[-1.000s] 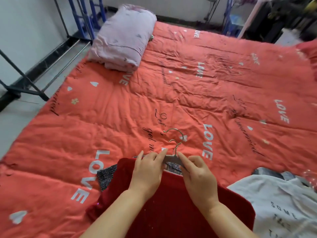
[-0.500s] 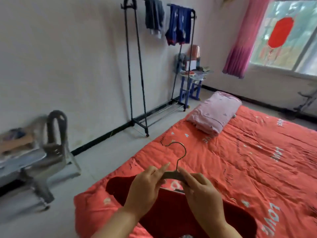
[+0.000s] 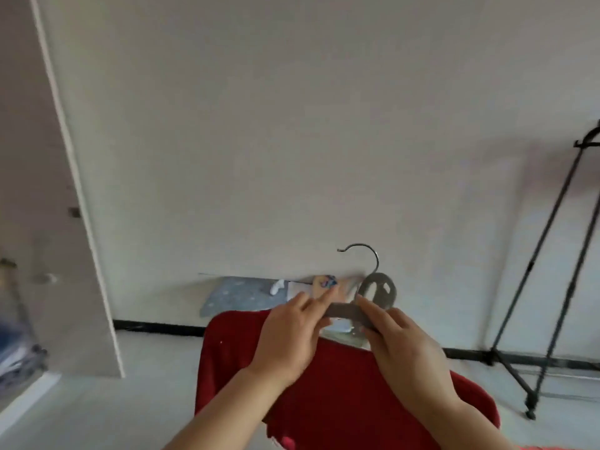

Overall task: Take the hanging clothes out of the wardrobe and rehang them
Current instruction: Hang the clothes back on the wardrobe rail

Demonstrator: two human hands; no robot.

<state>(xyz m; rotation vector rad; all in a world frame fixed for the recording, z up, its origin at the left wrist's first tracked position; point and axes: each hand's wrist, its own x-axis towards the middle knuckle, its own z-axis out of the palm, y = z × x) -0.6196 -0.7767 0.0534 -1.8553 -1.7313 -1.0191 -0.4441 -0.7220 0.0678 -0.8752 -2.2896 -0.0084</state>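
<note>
Red garment (image 3: 324, 401), one item, draped on a hanger (image 3: 344, 310) of grey plastic with a metal hook (image 3: 368, 256). It is carried in the air by two hands and rests on no surface, in front of a pale wall (image 3: 292, 125) and above a light floor (image 3: 97, 410). Left hand (image 3: 292, 332): pinches the hanger's left arm, forefinger laid straight along the bar. Right hand (image 3: 406, 349): fingers curled over the hanger's right arm, just below the neck. Hands: close together, one on either side of the neck; whether they touch cannot be told. Hook: upright, open end to the left, caught on nothing. Garment: hangs below the bar, its lower part out of frame. Surroundings: black clothes rack (image 3: 552, 271) at the right edge of the view, feet on the floor by the wall, well apart from the hook; only its end frame shows, the top rail out of view. Pale panel (image 3: 48, 190) at the left edge, possibly a wardrobe side. Blue-grey object (image 3: 233, 295) at the wall foot behind the hands, kind unclear. Step in hand, by judgement: garment dressed on its hanger and in transit, rehanging not yet done. Next move calls for: carriage to a rail, one hand shifted to the neck, hook turned square to the rail and lowered over it, bar level so the cloth does not slide off.
</note>
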